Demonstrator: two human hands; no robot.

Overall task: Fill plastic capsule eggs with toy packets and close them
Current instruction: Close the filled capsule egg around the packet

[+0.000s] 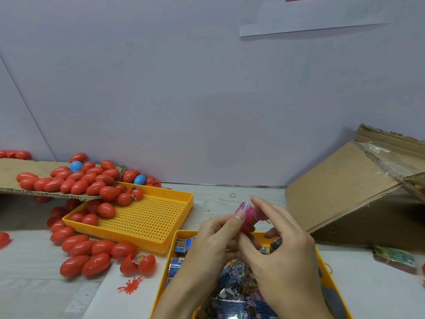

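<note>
While both hands (248, 240) pinch it, the pink packet (249, 214) protrudes above their grip.

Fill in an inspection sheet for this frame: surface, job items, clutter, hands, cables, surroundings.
Surface: pale table, partly covered by trays and cardboard.
Job items: pink toy packet held above the yellow packet tray; closed red eggs piled on the table, on the perforated yellow tray and on a cardboard sheet; two blue eggs among them; one open red egg with something inside.
Clutter: red toy bug, rubber band, green packet.
Hands: left hand and right hand both pinch the pink packet.
Cables: nothing seen.
Surroundings: plain wall, tilted cardboard box, paper sheet on the wall.
</note>
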